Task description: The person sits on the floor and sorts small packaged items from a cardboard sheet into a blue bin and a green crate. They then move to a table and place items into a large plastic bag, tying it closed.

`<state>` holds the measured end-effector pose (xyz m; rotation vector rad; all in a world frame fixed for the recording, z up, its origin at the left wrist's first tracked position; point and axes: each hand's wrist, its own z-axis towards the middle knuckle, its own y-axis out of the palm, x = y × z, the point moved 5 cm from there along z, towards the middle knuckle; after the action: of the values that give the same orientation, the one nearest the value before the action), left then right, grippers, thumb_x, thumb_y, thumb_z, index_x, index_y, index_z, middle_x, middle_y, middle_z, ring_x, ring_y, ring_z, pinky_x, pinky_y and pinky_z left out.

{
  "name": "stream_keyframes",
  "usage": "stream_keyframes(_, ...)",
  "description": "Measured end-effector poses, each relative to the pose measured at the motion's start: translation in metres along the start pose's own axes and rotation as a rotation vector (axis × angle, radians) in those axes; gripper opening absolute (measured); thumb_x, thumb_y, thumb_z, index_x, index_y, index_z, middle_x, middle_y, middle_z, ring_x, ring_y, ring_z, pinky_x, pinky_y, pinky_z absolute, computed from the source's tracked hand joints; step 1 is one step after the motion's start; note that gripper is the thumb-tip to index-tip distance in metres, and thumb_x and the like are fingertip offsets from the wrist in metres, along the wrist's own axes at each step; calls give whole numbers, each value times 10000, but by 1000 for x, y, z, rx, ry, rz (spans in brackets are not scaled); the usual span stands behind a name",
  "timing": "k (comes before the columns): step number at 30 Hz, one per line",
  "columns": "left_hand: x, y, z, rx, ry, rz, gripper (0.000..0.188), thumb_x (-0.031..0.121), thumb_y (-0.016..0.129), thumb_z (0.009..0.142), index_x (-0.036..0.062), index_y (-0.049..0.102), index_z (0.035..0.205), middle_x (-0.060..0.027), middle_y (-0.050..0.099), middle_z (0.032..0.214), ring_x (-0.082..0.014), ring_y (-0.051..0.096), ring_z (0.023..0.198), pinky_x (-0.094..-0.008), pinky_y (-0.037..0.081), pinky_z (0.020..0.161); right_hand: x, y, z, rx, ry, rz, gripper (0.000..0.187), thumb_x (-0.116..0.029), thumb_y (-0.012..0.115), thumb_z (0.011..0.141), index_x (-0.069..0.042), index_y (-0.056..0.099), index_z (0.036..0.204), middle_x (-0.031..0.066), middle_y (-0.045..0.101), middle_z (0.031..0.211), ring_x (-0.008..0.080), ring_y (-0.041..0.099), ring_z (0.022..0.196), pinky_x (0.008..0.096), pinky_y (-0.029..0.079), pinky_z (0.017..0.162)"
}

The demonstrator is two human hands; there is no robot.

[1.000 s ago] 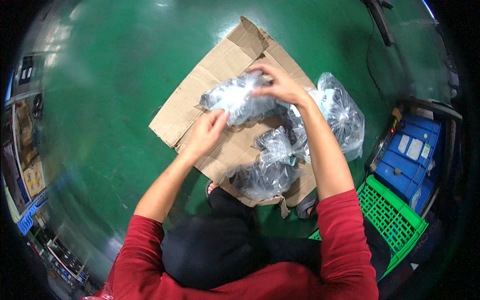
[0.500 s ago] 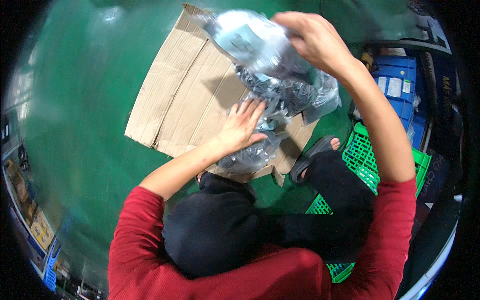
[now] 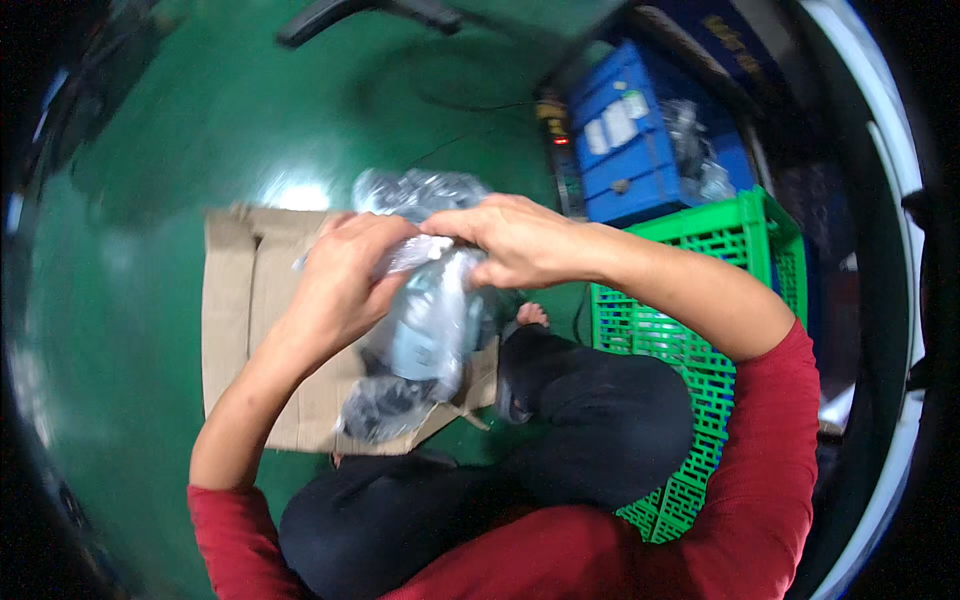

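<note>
Both of my hands hold one clear plastic bag (image 3: 425,320) with grey parts inside, lifted above a flattened cardboard sheet (image 3: 245,330) on the green floor. My left hand (image 3: 340,285) grips the bag's upper left side. My right hand (image 3: 505,240) pinches the bag's top from the right. Another filled plastic bag (image 3: 415,190) lies on the floor just beyond my hands. A further dark bag (image 3: 380,410) rests on the cardboard below the held one.
A green lattice crate (image 3: 700,300) stands at my right, beside my black-trousered knee (image 3: 600,400). Behind it is a blue bin (image 3: 650,130) with bagged parts. A black cable (image 3: 450,100) runs across the green floor at the back.
My view has swung right, bringing the crates in. My right hand brought the lifted bag down in front of me, and my left hand left the cardboard pile and took hold of it.
</note>
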<state>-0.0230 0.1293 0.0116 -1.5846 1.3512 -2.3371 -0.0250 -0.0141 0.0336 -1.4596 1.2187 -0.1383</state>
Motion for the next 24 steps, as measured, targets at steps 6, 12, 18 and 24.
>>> stream_keyframes(6,86,-82,45,625,364,344,546,59,624,767,85,456,1286,-130,483,1274,-263,426,1226,-383,322,1028,35,-166,-108,415,96,-288,310,-188,648,686,-12,624,941,169,647,842,288,631,806,391,486,735)
stream_keyframes(12,-18,-102,10,524,-138,123,311,76,475,924,27,511,1228,-93,500,1272,-219,424,1233,-360,335,1016,147,-290,-240,594,434,-361,402,-173,669,679,-9,607,1040,95,650,879,188,598,849,327,458,801)
stream_keyframes(18,-83,-103,-100,626,-605,-50,274,165,465,954,21,554,1170,-58,582,1122,-163,537,1077,-310,403,931,333,-293,-296,379,821,-400,462,-175,728,607,-95,623,1050,147,652,989,302,617,936,385,472,797)
stream_keyframes(24,-71,-95,-170,637,-843,8,249,132,468,951,-21,572,1118,-73,600,1065,-151,562,1006,-284,430,875,465,-188,-274,-121,654,-479,509,-178,753,584,-82,604,1061,167,630,1015,321,601,940,400,468,823)
